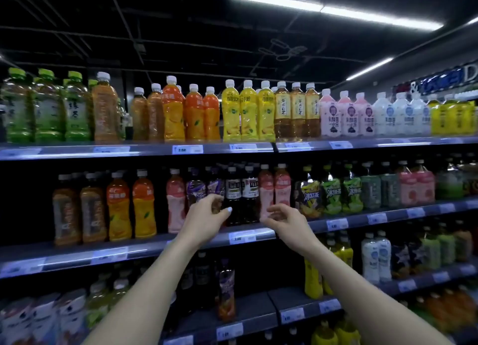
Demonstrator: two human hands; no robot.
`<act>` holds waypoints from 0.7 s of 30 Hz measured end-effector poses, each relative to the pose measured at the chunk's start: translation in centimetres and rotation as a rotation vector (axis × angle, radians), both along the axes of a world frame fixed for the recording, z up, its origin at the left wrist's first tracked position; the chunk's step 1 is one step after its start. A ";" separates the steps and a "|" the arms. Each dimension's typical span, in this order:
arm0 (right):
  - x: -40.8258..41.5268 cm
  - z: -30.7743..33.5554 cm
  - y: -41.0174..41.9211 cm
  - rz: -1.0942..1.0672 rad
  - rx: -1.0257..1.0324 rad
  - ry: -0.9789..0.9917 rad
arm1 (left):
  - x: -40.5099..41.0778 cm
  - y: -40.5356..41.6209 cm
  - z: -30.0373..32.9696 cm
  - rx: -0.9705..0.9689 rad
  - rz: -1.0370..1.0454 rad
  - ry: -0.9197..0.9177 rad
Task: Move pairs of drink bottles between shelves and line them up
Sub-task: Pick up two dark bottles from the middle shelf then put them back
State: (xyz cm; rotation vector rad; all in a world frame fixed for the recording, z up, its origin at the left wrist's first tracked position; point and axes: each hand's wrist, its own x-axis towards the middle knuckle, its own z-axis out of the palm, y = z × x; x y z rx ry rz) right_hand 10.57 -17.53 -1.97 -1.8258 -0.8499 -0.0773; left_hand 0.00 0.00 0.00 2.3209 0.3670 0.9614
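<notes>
Both hands were up at the middle shelf [258,235], neither grasping anything. The left hand [207,215], its grip loose and half-curled, hovered in front of the purple-labelled bottle [195,189], with the pair of dark bottles [241,194] just to its right. The right hand [285,220], fingers spread and released, sat just before the pink bottles [274,189]. The dark pair stood upright, caps up, long axes vertical, directly beyond and between the two hands, roughly equally near to each.

Bottle-free gap [248,303] on lower shelf [258,316]
</notes>
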 end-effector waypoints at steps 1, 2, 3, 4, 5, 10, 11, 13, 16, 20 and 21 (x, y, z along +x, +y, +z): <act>0.8 0.2 0.4 0.014 0.009 0.007 | 1.0 0.2 0.0 0.005 0.001 -0.029; 2.0 0.3 0.9 0.017 0.010 0.009 | 2.2 0.6 0.2 0.016 0.017 -0.054; 3.3 0.5 1.5 0.020 0.004 0.001 | 3.6 1.2 0.3 0.029 0.034 -0.073; 4.6 0.8 2.4 0.022 -0.001 -0.026 | 4.8 1.7 0.6 0.035 0.054 -0.079; 6.1 1.0 3.4 0.020 -0.008 -0.049 | 6.3 2.6 0.8 0.038 0.067 -0.085; 13.9 2.2 8.9 -0.024 -0.001 -0.189 | 13.6 8.0 2.5 0.192 0.141 -0.015; 15.3 2.6 9.9 -0.036 -0.006 -0.207 | 14.9 8.8 3.1 0.254 0.164 0.011; 18.4 3.7 12.0 -0.043 -0.052 -0.248 | 17.8 10.2 4.1 0.392 0.215 0.074; 22.1 4.9 14.5 -0.030 -0.140 -0.235 | 21.5 11.5 4.9 0.529 0.286 0.224; 25.4 5.1 16.9 -0.042 -0.254 -0.264 | 25.0 12.6 5.2 0.550 0.312 0.344; 25.8 5.1 17.2 -0.033 -0.262 -0.276 | 25.4 12.7 5.3 0.547 0.313 0.345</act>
